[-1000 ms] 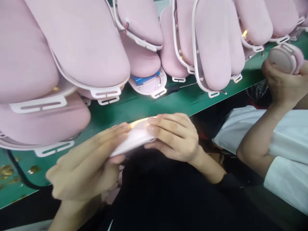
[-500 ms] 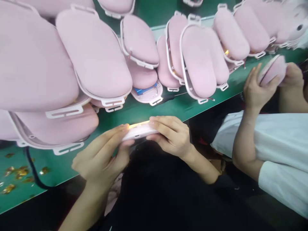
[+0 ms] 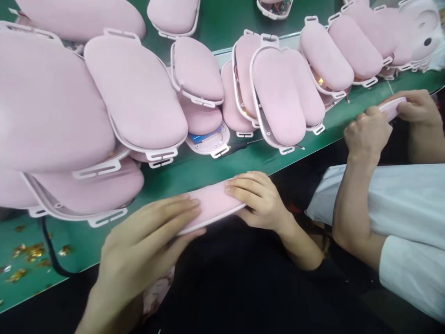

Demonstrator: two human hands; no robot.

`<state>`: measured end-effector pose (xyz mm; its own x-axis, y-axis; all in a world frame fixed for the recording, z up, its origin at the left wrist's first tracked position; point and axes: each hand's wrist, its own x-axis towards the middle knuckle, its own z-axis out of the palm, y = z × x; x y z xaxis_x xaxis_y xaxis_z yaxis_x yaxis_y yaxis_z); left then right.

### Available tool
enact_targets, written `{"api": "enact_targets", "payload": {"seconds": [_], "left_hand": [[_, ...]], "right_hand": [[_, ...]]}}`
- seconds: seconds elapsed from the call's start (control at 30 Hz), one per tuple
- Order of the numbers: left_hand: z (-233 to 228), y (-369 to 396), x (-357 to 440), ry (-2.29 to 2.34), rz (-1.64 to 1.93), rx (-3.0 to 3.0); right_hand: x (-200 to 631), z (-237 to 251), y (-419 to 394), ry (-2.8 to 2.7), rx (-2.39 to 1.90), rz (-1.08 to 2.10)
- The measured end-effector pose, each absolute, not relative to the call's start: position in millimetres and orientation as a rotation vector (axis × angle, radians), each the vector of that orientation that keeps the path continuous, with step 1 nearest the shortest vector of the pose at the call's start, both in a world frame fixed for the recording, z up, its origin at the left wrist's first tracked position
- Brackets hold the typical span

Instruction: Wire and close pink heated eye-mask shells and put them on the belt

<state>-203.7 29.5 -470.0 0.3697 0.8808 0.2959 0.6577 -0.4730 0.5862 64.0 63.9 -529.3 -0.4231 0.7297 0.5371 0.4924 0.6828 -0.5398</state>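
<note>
A pink padded oval pad [image 3: 213, 200] with a white rim is held between my two hands, above the near edge of the bench. My left hand [image 3: 146, 241] grips its left end, fingers on the pink face and thumb along the underside. At the other end my right hand [image 3: 259, 197] closes on it, fingers over the top and thumb below. The pink face tilts up toward me, and its underside is hidden.
Stacked pink pads [image 3: 135, 93] with white slotted rims line the green bench [image 3: 167, 178]. A black-handled screwdriver [image 3: 238, 146] lies by an opened pad with a blue part [image 3: 205, 134]. Gold scraps [image 3: 33, 253] lie at left. A co-worker's hands [image 3: 368, 132] hold another pad at right.
The pad in my hands has turned from edge-on, with a glowing yellow strip showing, to its pink face. At right, the co-worker's pad has tilted flatter.
</note>
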Motion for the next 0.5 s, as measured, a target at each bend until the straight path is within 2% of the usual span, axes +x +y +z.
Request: {"api": "enact_targets", "payload": {"seconds": [0.13, 0.23, 0.37, 0.5], "left_hand": [[-496, 37, -206, 1.238, 1.097, 2.414], [-510, 39, -209, 1.255, 1.167, 2.351], [-509, 39, -211, 1.242, 1.209, 2.371], [-504, 46, -215, 1.125, 1.109, 2.583]], "right_hand": [[54, -527, 70, -1.998, -0.893, 0.447], [47, -531, 72, -1.923, -0.896, 0.414], [43, -527, 70, -1.89, -0.846, 0.362], [48, -506, 74, -2.151, -0.886, 0.369]]}}
